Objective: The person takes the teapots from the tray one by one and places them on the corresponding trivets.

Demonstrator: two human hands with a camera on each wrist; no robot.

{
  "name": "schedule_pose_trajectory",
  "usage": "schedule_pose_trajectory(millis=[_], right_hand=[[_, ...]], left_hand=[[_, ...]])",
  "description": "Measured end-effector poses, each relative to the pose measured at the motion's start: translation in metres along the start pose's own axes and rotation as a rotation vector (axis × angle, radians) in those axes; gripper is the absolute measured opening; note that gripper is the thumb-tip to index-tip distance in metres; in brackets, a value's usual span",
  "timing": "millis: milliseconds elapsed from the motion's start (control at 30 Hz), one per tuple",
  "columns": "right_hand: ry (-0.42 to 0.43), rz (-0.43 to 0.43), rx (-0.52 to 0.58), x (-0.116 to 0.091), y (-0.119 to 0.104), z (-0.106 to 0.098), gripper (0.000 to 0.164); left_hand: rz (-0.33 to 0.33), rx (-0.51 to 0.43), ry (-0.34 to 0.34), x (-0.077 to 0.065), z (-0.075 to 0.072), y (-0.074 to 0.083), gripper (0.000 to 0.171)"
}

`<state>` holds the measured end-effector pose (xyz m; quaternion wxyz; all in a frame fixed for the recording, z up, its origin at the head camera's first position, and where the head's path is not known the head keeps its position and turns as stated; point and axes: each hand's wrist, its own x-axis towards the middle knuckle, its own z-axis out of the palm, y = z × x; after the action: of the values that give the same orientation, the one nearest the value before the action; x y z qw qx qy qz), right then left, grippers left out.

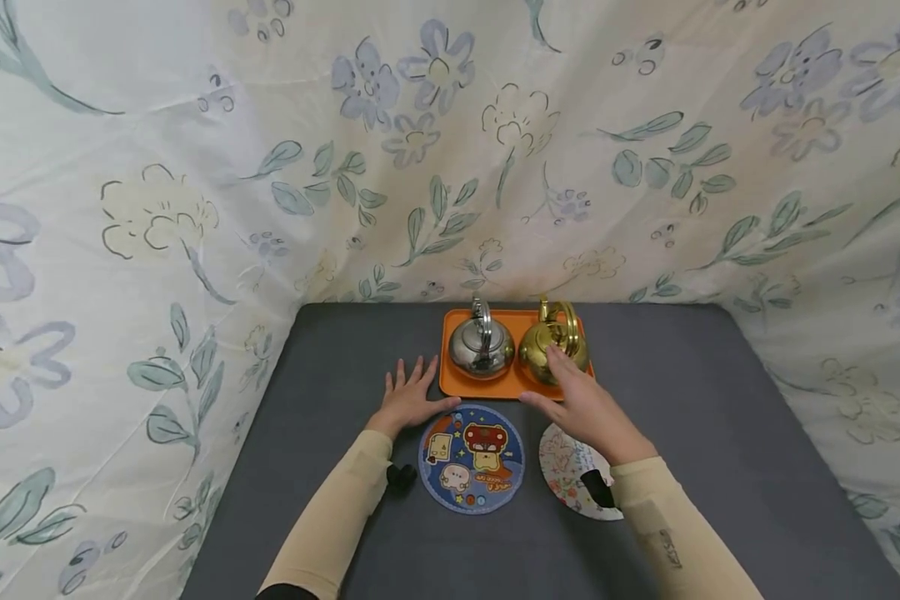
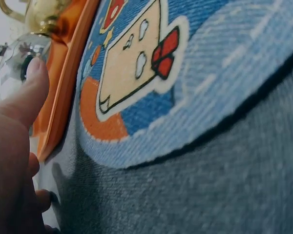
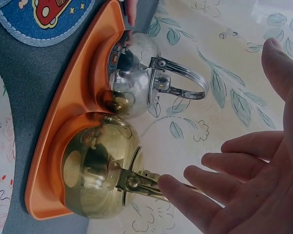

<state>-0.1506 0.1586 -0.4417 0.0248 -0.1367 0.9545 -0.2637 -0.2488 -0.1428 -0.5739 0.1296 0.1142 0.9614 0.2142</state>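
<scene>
A silver kettle [image 1: 471,352] and a gold kettle [image 1: 534,350] stand side by side on an orange tray [image 1: 480,390]. My left hand [image 1: 411,403], fingers spread, is by the tray's front left corner; its thumb reaches towards the top of a blue round mat [image 1: 471,460]. My right hand [image 1: 591,412] hovers in front of the gold kettle with straight, parted fingers. In the right wrist view its fingers [image 3: 234,165] overlap the gold kettle's handle [image 3: 136,183] in the picture, and nothing lies in the palm. Whether they touch the handle, I cannot tell.
A white flower-patterned round mat [image 1: 558,477] lies partly under my right forearm in the head view. Dark grey cloth [image 1: 292,492] covers the table. Floral fabric [image 1: 495,208] hangs behind and at both sides.
</scene>
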Motion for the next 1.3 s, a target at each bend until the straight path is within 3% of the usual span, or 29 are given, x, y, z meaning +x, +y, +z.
schedule_pose_trajectory(millis=[467, 1300], right_hand=[[-0.018, -0.008, 0.036, 0.016, 0.005, -0.006, 0.098], [-0.015, -0.007, 0.049, 0.045, -0.023, -0.002, 0.093]], left_hand=[[-0.06, 0.07, 0.094, 0.008, 0.01, 0.014, 0.087], [-0.068, 0.109, 0.078, 0.002, 0.006, 0.017, 0.085]])
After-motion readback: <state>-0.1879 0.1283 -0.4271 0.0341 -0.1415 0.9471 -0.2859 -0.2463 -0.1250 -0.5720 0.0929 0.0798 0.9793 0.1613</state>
